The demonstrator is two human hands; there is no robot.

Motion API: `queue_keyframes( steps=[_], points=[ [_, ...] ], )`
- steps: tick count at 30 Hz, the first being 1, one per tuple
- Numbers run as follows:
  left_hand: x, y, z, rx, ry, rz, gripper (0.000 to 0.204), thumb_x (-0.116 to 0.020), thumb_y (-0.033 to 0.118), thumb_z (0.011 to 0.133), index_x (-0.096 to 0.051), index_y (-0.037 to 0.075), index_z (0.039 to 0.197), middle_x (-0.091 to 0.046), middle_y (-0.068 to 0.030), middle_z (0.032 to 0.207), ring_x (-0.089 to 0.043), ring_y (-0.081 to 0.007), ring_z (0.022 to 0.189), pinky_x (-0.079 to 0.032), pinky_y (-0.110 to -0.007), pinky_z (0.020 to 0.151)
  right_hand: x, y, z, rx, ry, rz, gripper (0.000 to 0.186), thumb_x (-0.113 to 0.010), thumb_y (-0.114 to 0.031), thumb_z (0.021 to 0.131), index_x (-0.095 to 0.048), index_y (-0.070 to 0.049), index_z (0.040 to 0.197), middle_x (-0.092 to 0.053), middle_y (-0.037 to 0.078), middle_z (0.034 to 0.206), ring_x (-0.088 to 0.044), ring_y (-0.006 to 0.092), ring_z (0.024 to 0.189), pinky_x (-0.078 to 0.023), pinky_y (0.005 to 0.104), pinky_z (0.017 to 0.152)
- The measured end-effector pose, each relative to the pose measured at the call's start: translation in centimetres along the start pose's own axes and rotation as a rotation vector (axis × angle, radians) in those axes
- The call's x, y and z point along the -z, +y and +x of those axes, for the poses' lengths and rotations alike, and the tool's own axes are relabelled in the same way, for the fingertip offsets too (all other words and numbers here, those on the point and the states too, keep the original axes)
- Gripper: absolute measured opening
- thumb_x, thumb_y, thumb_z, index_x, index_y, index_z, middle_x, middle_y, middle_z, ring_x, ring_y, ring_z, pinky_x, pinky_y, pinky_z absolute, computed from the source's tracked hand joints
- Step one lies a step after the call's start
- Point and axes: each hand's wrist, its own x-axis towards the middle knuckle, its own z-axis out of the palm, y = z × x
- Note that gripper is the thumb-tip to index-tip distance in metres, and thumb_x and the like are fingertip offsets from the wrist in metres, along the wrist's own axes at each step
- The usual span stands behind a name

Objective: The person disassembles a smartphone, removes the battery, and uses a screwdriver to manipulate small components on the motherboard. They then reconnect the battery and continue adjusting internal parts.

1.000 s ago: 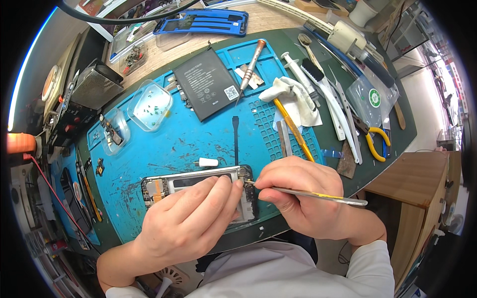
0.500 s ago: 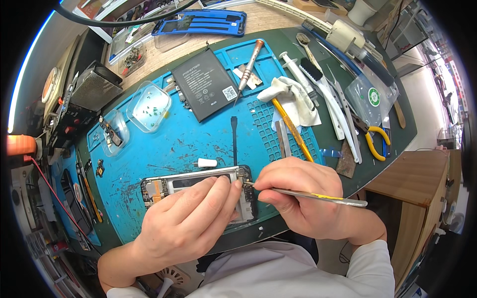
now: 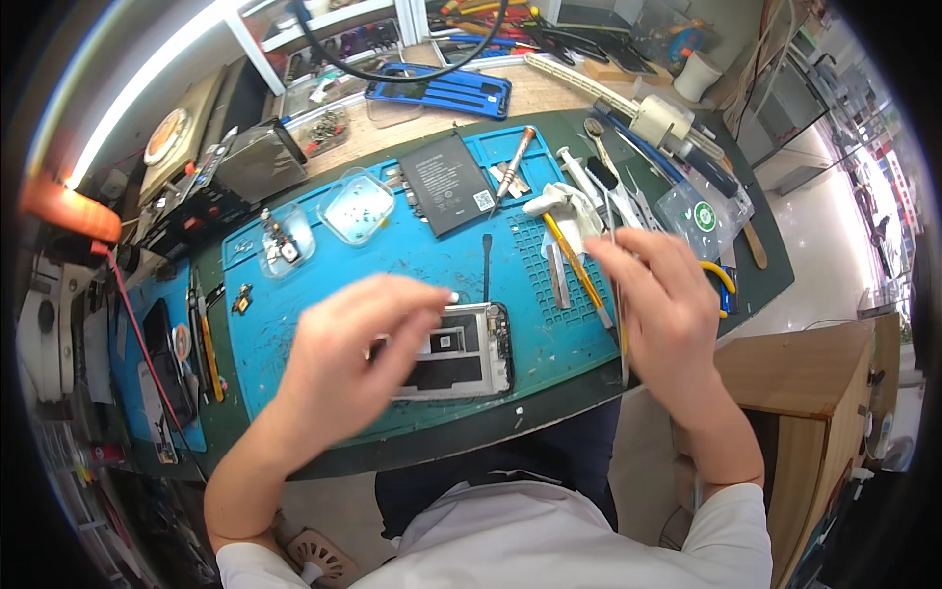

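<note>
My left hand [image 3: 348, 339] is blurred, with thumb and fingertips drawn together at a small white tube [image 3: 452, 296], of which only one end shows. Beneath that hand lies an opened phone frame [image 3: 498, 346], its left part covered by my fingers. To the right of the phone, my right hand [image 3: 667, 309] holds slim metal tweezers [image 3: 620, 304], seen almost edge-on. They pass close to a yellow-handled tool [image 3: 577, 260] on the blue mat [image 3: 294, 344]. A thin black pry tool [image 3: 487, 265] lies just beyond the phone.
A black battery [image 3: 444, 185], a screwdriver [image 3: 512, 169] and clear trays [image 3: 356, 206] of small parts sit toward the back. Crumpled white cloth [image 3: 569, 204], a syringe [image 3: 574, 162] and brushes [image 3: 603, 175] crowd the right. A blue phone cover [image 3: 446, 90] lies behind.
Both hands have come away from the phone's right end. The left has moved up to the white tube; the right has moved right and upward, its tweezers turned upright in view. The view has shifted.
</note>
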Motion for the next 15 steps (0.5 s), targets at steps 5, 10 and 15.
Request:
queue_keyframes(
  steps=[5, 10, 15],
  points=[
    [2.9, -1.6, 0.4, 0.136, 0.132, -0.142, 0.020, -0.065, 0.002, 0.105, -0.075, -0.003, 0.121, -0.073, -0.0074, 0.107, -0.071, -0.0130, 0.096, -0.058, -0.028, 0.085, 0.2, 2.2, 0.4, 0.006, -0.120, -0.260, 0.043, -0.069, 0.003, 0.085, -0.077, -0.007, 0.125, -0.073, 0.012, 0.123, -0.068, 0.0309, 0.112, -0.057, 0.0419, 0.091],
    [6.8, -2.8, -2.7, 0.216, 0.107, 0.004, 0.037, -0.077, 0.010, 0.098, -0.072, 0.002, 0.134, -0.076, -0.0085, 0.112, -0.072, -0.0172, 0.104, -0.056, -0.032, 0.092, 0.7, -1.4, 0.9, -0.018, -0.039, 0.072, 0.031, -0.071, 0.000, 0.093, -0.076, -0.007, 0.123, -0.077, 0.012, 0.110, -0.071, 0.0308, 0.104, -0.057, 0.0418, 0.088],
    [6.8, -2.3, -6.0, 0.052, -0.185, 0.204, 0.083, -0.093, 0.023, 0.081, -0.056, 0.004, 0.153, -0.063, -0.0166, 0.146, -0.057, -0.0341, 0.137, -0.043, -0.045, 0.118, -1.0, -6.4, 3.3, 0.086, -0.268, 0.279, 0.024, -0.078, -0.012, 0.094, -0.076, -0.008, 0.118, -0.077, 0.008, 0.104, -0.072, 0.0288, 0.100, -0.058, 0.0395, 0.085]
  ],
)
